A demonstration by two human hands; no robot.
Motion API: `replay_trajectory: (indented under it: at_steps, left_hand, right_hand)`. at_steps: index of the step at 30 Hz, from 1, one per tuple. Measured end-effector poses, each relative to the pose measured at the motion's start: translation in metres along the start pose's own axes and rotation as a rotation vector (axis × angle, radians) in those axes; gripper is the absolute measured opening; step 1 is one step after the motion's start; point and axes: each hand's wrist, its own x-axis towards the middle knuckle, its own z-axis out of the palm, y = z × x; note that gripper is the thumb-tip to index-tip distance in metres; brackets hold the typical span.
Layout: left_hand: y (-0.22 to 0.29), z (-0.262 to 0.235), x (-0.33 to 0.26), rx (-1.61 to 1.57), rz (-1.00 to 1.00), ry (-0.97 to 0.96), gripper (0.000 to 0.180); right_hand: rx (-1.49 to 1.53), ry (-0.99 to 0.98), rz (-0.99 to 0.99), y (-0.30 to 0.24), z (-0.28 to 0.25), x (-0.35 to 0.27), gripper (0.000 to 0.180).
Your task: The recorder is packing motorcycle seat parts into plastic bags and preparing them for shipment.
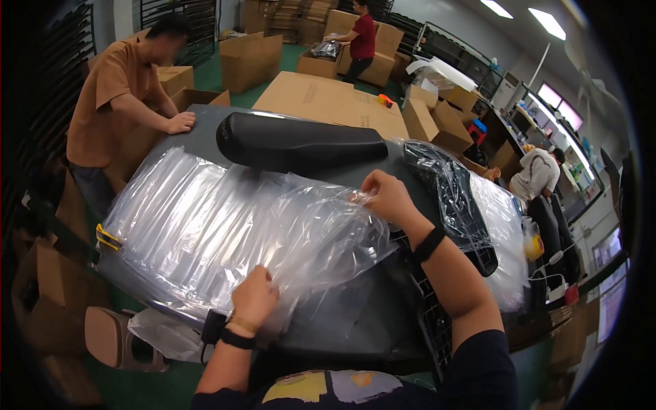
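A transparent plastic bag (328, 222) is spread over a layered pile of similar plastic bags (174, 219) on the dark table. My right hand (388, 198) pinches the bag's upper right edge between bent fingers. Lower down, my left hand (256, 298) has its fingers closed at the bag's near edge; the fingertips are partly hidden. Beyond the bags lies a long black padded seat (301, 141), unwrapped. To the right of my right hand rests another black seat (451, 205) inside transparent plastic, beside a second stack of plastic bags (502, 232).
A yellow cutter (108, 237) sits at the table's left edge. Flattened cardboard (321, 96) lies beyond the seat, with an orange tape dispenser (385, 101). A co-worker (116, 102) leans a hand on the far left corner. A stool (109, 335) stands below left.
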Motion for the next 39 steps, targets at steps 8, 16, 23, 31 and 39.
replay_trajectory:
  at_steps: [8,16,23,31,39]
  left_hand:
    - [-0.038,-0.098,0.027,-1.763,-0.55,0.144,0.029]
    - [0.027,-0.094,0.039,-1.568,-0.243,0.066,0.037]
    - [0.082,-0.079,0.029,-1.821,-0.189,-0.12,0.039]
    - [0.062,-0.079,0.06,-1.197,-0.223,-0.113,0.062]
    - [0.115,-0.062,0.099,-0.373,0.24,-0.158,0.037]
  right_hand:
    - [-0.468,-0.871,-0.49,0.028,0.068,-0.024,0.052]
    - [0.643,-0.433,-0.208,-0.032,0.056,-0.042,0.066]
    - [0.093,-0.077,-0.637,-0.028,0.062,-0.017,0.041]
    - [0.502,-0.653,-0.332,-0.004,-0.021,-0.001,0.027]
    - [-0.419,0.084,-0.199,0.098,-0.044,0.059,0.021]
